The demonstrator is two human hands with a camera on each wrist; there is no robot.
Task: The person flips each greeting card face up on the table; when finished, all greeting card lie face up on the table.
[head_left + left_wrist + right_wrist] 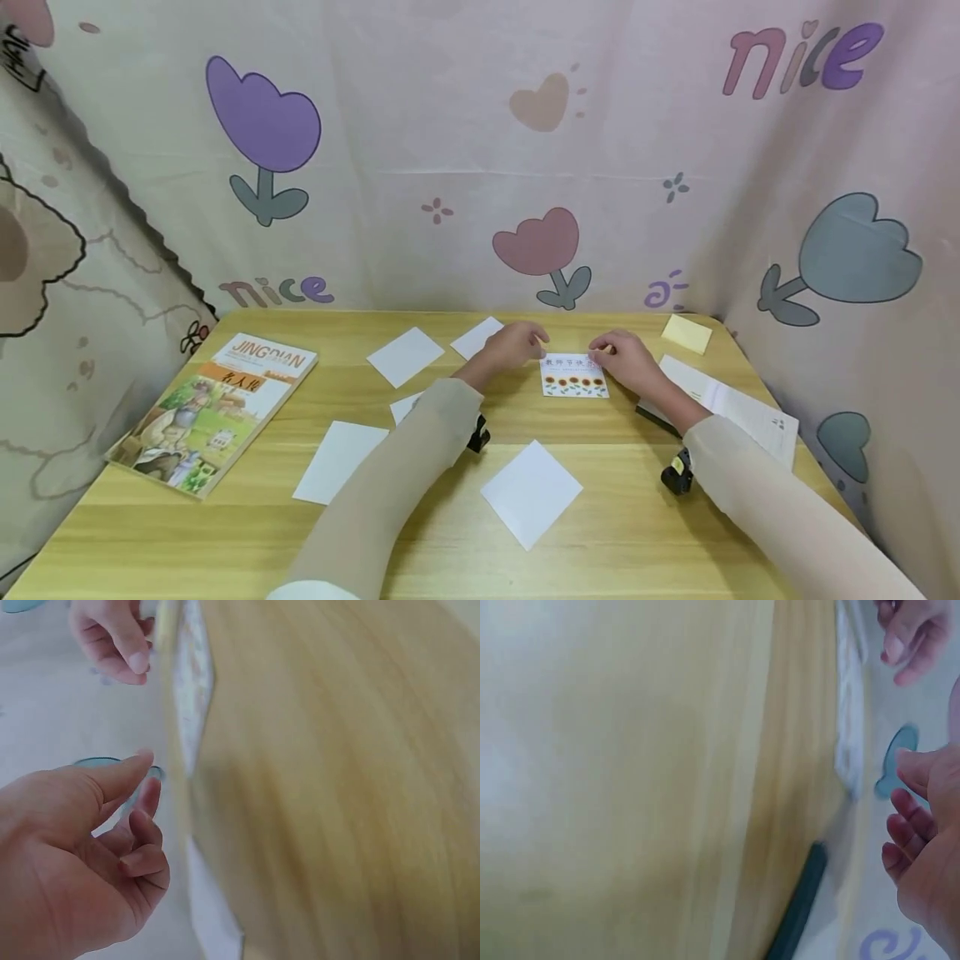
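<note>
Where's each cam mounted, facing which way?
Head: on head, facing forward-down at table, sunflower card; sleeves, left grip, right grip show.
Left wrist: worn there, facing along left grip over table; right grip beyond.
Right wrist: worn there, facing along right grip over table; left grip beyond.
Wrist views share both grips and sunflower card.

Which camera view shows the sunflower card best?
The head view: nearly all of the sunflower card's printed front shows clearly. The left wrist view shows it blurred at a steep slant; the right wrist view, only a narrow, blurred strip.

Beige long sleeves point(408, 462), small black devices point(678, 473) near wrists
</note>
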